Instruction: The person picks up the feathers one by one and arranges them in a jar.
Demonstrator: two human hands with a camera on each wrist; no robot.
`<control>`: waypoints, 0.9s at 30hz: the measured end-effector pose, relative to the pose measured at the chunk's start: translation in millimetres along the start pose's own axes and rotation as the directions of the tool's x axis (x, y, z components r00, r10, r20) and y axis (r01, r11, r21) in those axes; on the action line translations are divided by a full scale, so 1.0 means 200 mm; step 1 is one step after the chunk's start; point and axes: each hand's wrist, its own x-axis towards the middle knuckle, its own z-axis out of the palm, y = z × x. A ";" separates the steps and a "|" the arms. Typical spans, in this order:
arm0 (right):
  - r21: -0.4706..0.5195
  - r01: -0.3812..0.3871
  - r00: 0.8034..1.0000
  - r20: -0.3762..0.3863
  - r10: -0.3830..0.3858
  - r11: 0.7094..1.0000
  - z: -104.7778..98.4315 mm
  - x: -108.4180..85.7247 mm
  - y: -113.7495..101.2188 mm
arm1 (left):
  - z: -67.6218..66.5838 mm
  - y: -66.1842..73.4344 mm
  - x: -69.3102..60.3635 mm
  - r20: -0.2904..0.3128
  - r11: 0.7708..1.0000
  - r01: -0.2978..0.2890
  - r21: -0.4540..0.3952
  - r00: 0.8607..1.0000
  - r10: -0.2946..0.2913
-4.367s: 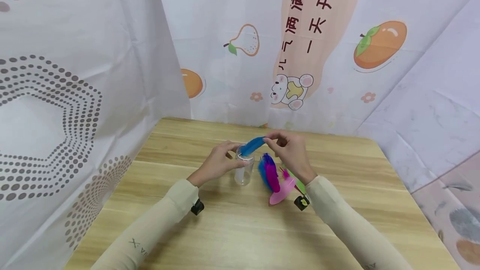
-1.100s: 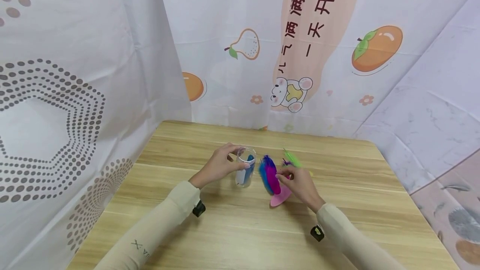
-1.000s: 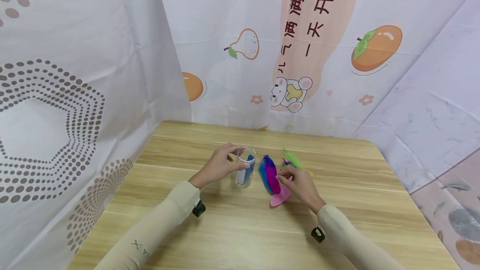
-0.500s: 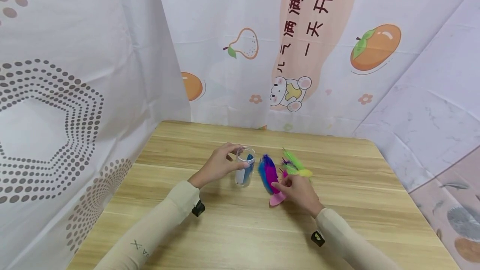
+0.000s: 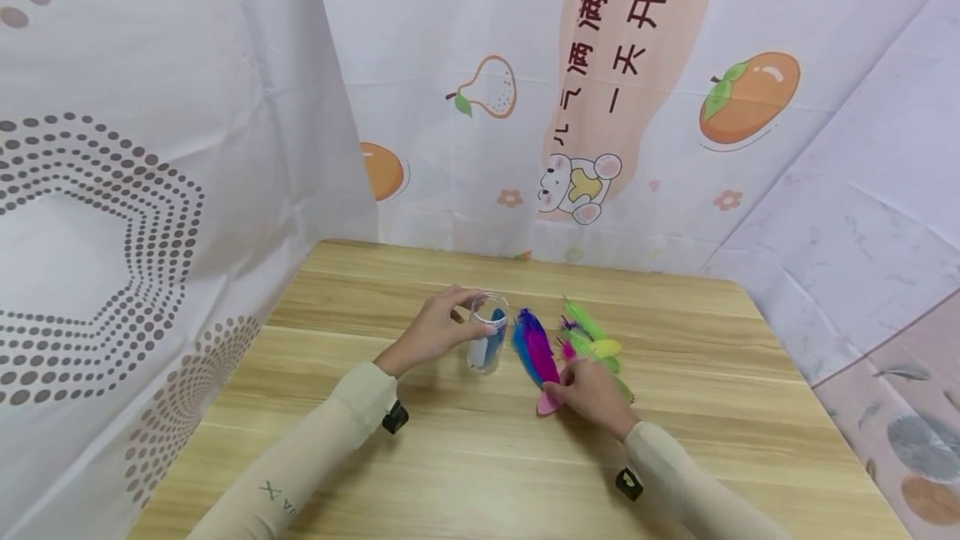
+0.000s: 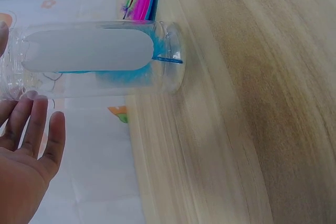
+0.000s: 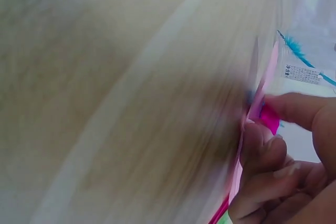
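Note:
My left hand (image 5: pixel 431 333) grips a clear jar (image 5: pixel 479 358) near its rim, and the jar stands upright on the table. Inside it leans a blue feather (image 5: pixel 497 338); the left wrist view shows its quill near the jar's bottom beside a white label (image 6: pixel 89 51). To the jar's right lies a magenta feather (image 5: pixel 538 354), close against other blue and purple feathers. My right hand (image 5: pixel 596 394) pinches the near end of the magenta feather, with thumb and fingertip on it in the right wrist view. Under that hand a pale pink feather (image 5: pixel 547 404) sticks out, partly hidden.
Behind the right hand lie a green feather (image 5: pixel 585 320), a yellow feather (image 5: pixel 606 347) and other small feathers, partly overlapped. The wooden table (image 5: pixel 480 473) meets a printed cloth (image 5: pixel 450 190) at its back and sides.
Earlier, the right hand lowered a blue feather into the jar and let go. Since then it has moved to the pile and slid nearer, down to the magenta feather's near end. The left hand stays.

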 end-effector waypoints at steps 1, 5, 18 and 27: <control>0.014 0.004 1.000 0.000 -0.004 1.000 0.00 0.00 0.00 | 0.00 0.00 0.00 0.001 1.000 -0.002 0.003 1.000 0.002; 0.088 0.011 1.000 -0.010 -0.010 0.996 0.00 0.01 0.02 | -0.01 0.00 0.00 0.010 1.000 -0.013 0.000 1.000 0.013; 0.124 0.032 0.979 -0.202 -0.006 0.992 -0.09 0.02 0.05 | -0.01 0.01 -0.01 0.034 1.000 -0.001 -0.008 0.999 0.001; 0.165 0.079 0.955 -0.297 -0.027 0.983 -0.13 0.03 0.08 | -0.01 0.02 0.00 0.037 1.000 0.011 -0.015 0.999 -0.011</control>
